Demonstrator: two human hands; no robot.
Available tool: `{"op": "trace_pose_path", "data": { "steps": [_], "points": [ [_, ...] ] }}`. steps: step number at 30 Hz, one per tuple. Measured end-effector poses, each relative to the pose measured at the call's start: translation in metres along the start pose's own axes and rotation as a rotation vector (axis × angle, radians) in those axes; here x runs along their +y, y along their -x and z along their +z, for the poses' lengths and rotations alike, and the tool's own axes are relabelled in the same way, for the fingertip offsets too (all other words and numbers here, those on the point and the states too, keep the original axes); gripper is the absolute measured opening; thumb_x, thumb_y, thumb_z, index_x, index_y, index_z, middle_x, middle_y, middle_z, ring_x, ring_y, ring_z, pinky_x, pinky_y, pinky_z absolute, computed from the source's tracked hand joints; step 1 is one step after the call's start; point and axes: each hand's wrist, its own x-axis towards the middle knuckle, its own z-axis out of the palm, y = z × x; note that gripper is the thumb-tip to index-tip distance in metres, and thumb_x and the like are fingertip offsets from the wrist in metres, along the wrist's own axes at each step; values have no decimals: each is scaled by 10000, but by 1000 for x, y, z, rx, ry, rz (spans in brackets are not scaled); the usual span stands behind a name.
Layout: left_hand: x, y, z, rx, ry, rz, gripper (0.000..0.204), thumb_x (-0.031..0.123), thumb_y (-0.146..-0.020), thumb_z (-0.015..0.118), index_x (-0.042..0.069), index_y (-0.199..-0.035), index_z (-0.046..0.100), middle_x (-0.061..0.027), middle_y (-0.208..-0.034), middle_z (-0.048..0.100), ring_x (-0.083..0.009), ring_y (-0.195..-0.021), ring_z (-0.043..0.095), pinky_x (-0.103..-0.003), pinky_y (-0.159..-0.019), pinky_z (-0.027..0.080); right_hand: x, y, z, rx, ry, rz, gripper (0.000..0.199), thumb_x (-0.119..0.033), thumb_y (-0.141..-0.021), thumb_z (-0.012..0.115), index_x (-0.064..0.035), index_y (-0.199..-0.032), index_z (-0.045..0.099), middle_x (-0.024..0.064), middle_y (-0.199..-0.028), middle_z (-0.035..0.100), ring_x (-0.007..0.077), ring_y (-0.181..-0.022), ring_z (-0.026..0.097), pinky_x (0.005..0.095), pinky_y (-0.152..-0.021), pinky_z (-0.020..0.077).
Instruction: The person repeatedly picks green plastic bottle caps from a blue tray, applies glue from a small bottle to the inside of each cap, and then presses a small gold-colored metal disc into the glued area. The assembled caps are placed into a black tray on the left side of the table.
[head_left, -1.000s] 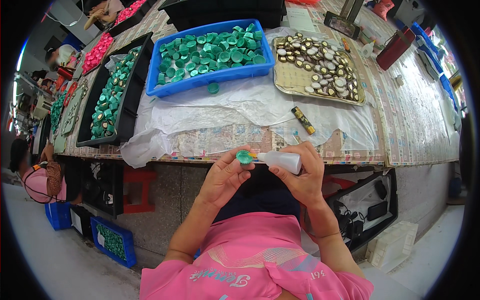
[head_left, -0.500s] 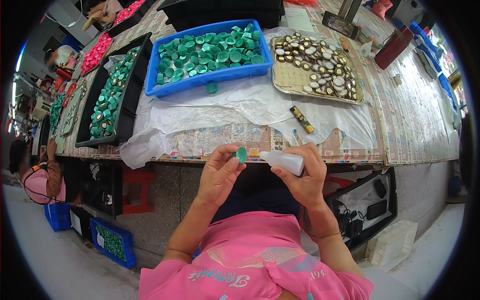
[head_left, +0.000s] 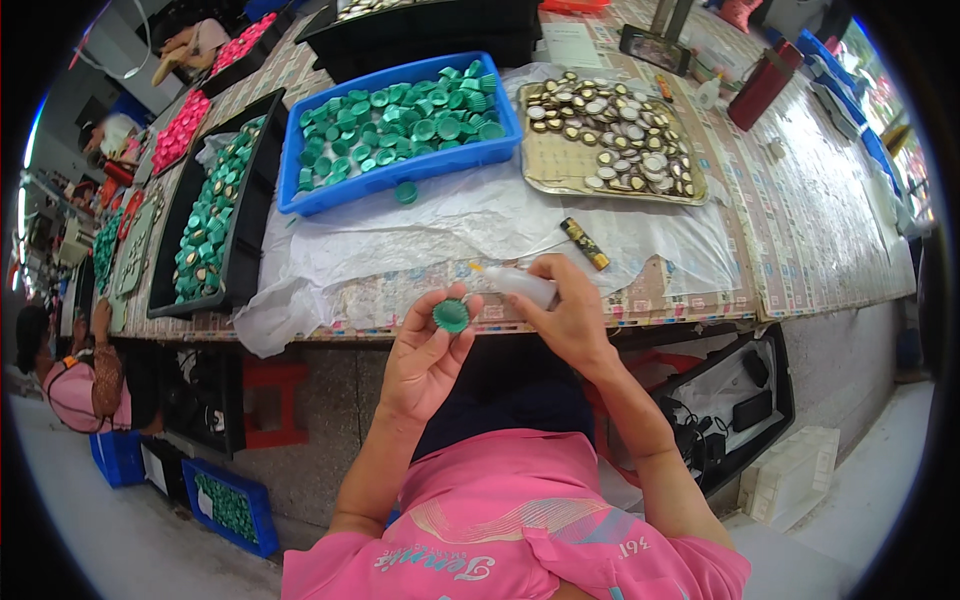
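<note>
My left hand [head_left: 425,365] pinches a green fluted cup [head_left: 451,316] by its rim, with the hollow turned up toward me. Fingers wrapped round a translucent white squeeze bottle [head_left: 526,289], my right hand [head_left: 575,315] holds it nearly level. The bottle's thin yellowish tip [head_left: 476,267] points left, a little above and apart from the cup. Both hands are at the table's front edge. Beyond them lies a black-and-gold cylinder [head_left: 584,244], and a single loose green cup [head_left: 405,192] sits before the blue tray [head_left: 410,180].
A metal tray [head_left: 560,172] carries many small round dark-and-white pieces. At left, a long black tray [head_left: 243,240] holds filled green cups. White sheeting [head_left: 450,225] covers part of the table [head_left: 700,300]. A red box-like object [head_left: 765,85] stands at right. Other people sit at far left.
The cup in my left hand has tilted so its inside faces me. My right hand has moved left and up with the bottle, whose tip now sits above the cup.
</note>
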Motion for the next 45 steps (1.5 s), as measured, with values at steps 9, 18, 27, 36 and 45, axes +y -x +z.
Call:
{"op": "trace_pose_path", "data": {
  "steps": [9,18,27,36,45],
  "points": [
    [-8,4,-9,-7,438,-199,480,6,-944,505,69,-1400,372,-153,-1402,438,-288,-1259,483,-348,-978,509,10,-19,-11,15,108,-229,251,-115,-791,688,-33,-1020,630,118,-991,642,315,-942,556,396,-838,441],
    [-14,4,-8,-30,320,-235,452,63,-964,497,69,-1402,384,-142,-1362,461,-268,-1204,509,-329,-935,517,86,-125,-77,242,534,-183,218,20,-768,598,-75,-939,694,79,-974,659,295,-932,557,378,-814,470],
    [-16,7,-8,-17,276,-227,462,69,-953,522,37,-1394,387,-170,-1348,496,-278,-1187,550,-335,-917,535,108,-169,-83,-199,811,-99,231,-4,-766,608,-100,-950,709,98,-1001,631,269,-1025,568,397,-840,478],
    [-20,6,-9,9,188,-234,464,107,-952,546,49,-1388,400,-145,-1324,515,-248,-1150,574,-311,-884,526,87,-138,-91,-53,14,25,173,-76,-819,652,-9,-978,662,79,-845,630,162,-769,587,293,-718,475],
    [-24,3,-9,5,145,-245,477,157,-948,569,67,-1385,399,-102,-1256,551,-205,-1119,574,-289,-885,506,-8,-24,-47,-375,-698,284,280,-31,-841,686,0,-1113,631,17,-957,616,83,-859,594,224,-747,485]
  ]
}}
